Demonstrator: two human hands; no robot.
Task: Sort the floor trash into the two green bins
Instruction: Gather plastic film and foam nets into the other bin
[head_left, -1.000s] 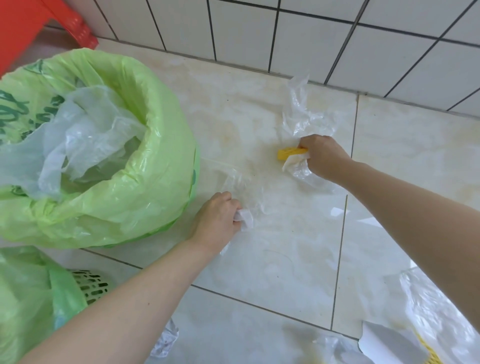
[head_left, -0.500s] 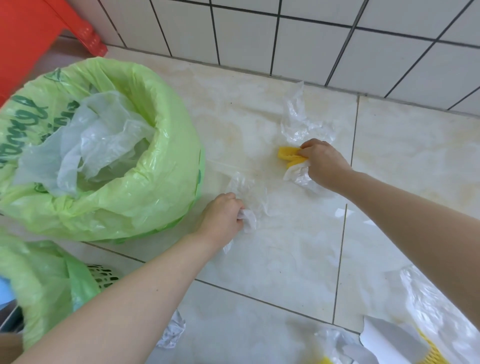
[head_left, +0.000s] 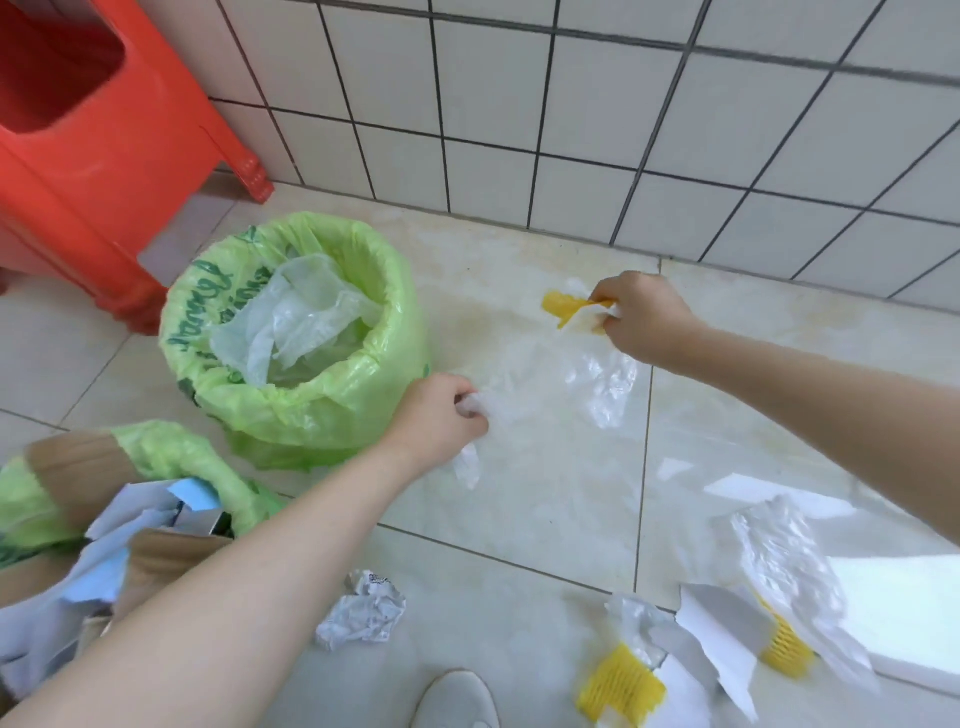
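red stool (head_left: 78, 156): stood at the far left against the tiled wall (head_left: 623, 130).
near bin (head_left: 171, 452): sat at the near left edge, lined with a green bag; it held brown cardboard (head_left: 72, 467), white paper and a light blue sheet (head_left: 195, 493).
far bin (head_left: 332, 395): stood just beyond the near bin, also lined with a green bag with dark lettering; clear plastic film (head_left: 296, 317) was heaped inside it.
left hand (head_left: 441, 421): was just right of the far bin, fingers curled tight round a bunched end of a clear plastic bag (head_left: 561, 384).
clear plastic bag: stretched off the floor between the two hands.
crumpled paper ball (head_left: 363, 613): lay on the floor tiles (head_left: 545, 509), near centre.
right hand (head_left: 639, 317): was farther off and to the right, near the wall, fingers pinching the bag's other end together with a yellow foam net (head_left: 563, 306).
near-right floor trash: two more yellow nets (head_left: 621, 686), torn white paper (head_left: 722, 639) and crinkled clear plastic (head_left: 789, 566) lay mixed together.
shoe tip (head_left: 457, 699): showed at the near edge.
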